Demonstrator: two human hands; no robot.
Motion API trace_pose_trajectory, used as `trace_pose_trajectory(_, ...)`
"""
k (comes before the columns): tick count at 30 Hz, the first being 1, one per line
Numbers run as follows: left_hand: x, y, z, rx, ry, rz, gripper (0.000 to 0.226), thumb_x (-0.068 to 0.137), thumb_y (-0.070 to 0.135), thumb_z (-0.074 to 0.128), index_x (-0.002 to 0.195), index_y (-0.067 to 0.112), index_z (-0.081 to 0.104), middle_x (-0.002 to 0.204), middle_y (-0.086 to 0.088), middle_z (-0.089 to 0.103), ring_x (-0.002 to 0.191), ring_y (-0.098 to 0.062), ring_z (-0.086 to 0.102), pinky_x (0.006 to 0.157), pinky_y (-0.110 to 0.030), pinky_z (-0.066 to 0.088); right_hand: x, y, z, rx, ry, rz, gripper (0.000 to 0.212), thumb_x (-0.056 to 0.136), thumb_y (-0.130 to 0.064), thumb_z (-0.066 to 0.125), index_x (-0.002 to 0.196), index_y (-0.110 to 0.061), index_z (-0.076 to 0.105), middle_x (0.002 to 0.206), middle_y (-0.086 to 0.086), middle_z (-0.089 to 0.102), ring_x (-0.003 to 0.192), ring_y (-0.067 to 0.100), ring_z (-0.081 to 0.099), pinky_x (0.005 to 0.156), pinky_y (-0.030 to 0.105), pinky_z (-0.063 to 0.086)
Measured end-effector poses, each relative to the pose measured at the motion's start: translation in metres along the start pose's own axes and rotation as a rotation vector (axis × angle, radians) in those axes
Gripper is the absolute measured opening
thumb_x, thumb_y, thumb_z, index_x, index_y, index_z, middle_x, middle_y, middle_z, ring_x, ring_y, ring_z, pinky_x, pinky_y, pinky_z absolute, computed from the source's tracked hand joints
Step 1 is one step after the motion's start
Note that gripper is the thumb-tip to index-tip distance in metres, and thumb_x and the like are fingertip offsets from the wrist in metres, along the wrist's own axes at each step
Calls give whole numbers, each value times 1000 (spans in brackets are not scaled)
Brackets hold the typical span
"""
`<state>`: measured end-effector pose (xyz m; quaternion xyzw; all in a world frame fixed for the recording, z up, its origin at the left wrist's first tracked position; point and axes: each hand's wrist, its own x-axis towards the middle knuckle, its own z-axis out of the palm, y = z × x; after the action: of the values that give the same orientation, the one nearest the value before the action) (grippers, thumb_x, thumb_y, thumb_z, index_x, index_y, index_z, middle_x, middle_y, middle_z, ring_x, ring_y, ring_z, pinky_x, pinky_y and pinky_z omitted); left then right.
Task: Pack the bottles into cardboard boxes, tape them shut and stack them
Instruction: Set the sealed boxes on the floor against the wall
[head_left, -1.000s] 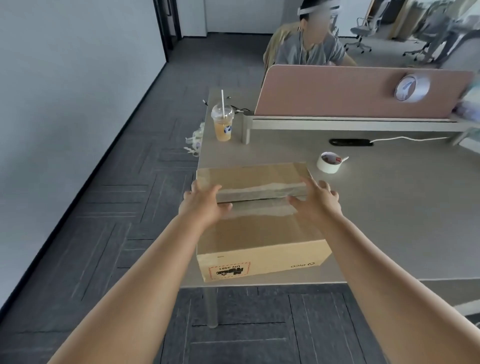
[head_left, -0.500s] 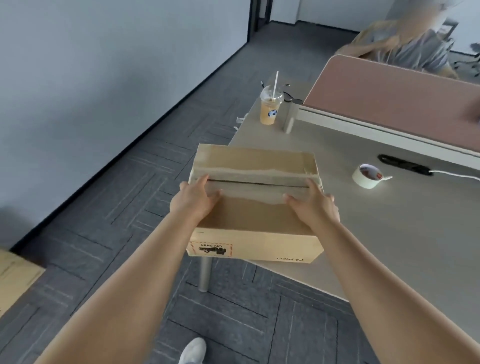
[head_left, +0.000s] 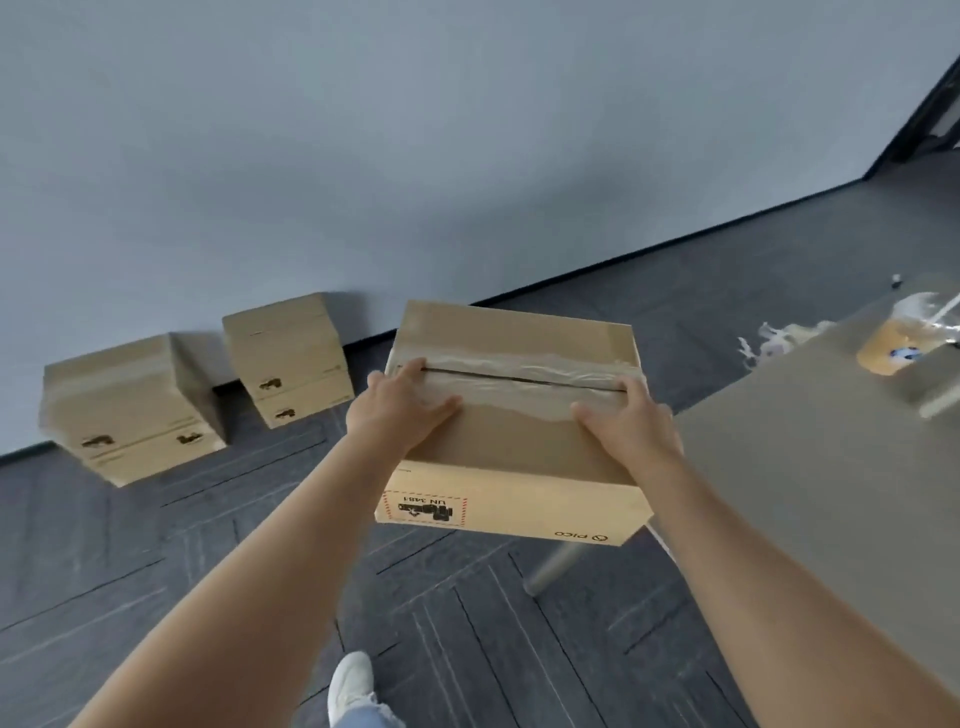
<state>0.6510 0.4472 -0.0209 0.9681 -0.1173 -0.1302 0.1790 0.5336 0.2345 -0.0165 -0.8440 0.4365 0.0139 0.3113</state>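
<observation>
Left grip (head_left: 402, 410) and right grip (head_left: 626, 428) both clamp the taped box (head_left: 511, 441) by its ends, thumbs on the lid. I have it in the air past the surface (head_left: 810, 467) edge, over the floor, facing a stack of boxes (head_left: 130, 415) and a second stack (head_left: 288, 358) at the wall. Risks, as I judge them: nothing supports the bottom, so a side squeeze could slip; the wrinkled tape leaves the seam showing and shifting bottles could strain it; a skewed landing might topple a stack.

A cup (head_left: 888, 345) of orange drink stands on the grey table (head_left: 810, 467); a white shoe (head_left: 351, 680) treads dark carpet (head_left: 208, 571).
</observation>
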Motion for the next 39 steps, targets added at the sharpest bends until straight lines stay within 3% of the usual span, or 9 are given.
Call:
trace_pose_trajectory(7, 17, -148, -63, -114, 124, -228, 67, 79, 64, 53, 136, 34, 34, 129, -13, 44, 113, -31, 51, 87, -38, 44, -14, -138, 99, -36, -181, -244, 77, 75, -58, 61, 141, -31, 31, 133, 15, 41, 115, 36, 48, 95, 44, 43)
trace_pose_trajectory(20, 81, -434, -189, -133, 223, -520, 67, 80, 61, 53, 138, 36, 30, 132, -11, 40, 112, -31, 53, 86, -38, 43, -69, -404, 323, -60, -420, -453, 78, 80, -54, 62, 145, -29, 27, 138, 13, 40, 119, 33, 47, 94, 39, 41)
trace_pose_trajectory(27, 122, -544, -227, -174, 262, -634, 69, 80, 61, 54, 139, 34, 30, 132, -11, 41, 111, -30, 53, 87, -37, 43, -72, -512, 418, -129, -487, -572, 76, 78, -60, 61, 142, -31, 29, 137, 5, 46, 117, 27, 50, 88, 37, 44)
trace_pose_trajectory(33, 192, -627, -247, -212, 266, -683, 68, 80, 59, 54, 140, 35, 30, 134, -9, 40, 110, -29, 54, 88, -36, 43, -45, -603, 496, -169, -519, -632, 76, 79, -57, 62, 142, -29, 30, 142, 2, 43, 125, 27, 46, 99, 41, 42)
trace_pose_trajectory(39, 277, -708, -258, -274, 249, -697, 72, 81, 55, 56, 143, 36, 24, 139, -9, 34, 111, -30, 54, 88, -38, 45, -11, -682, 580, -191, -574, -636, 76, 79, -53, 64, 142, -33, 28, 143, 3, 40, 123, 26, 47, 97, 41, 45)
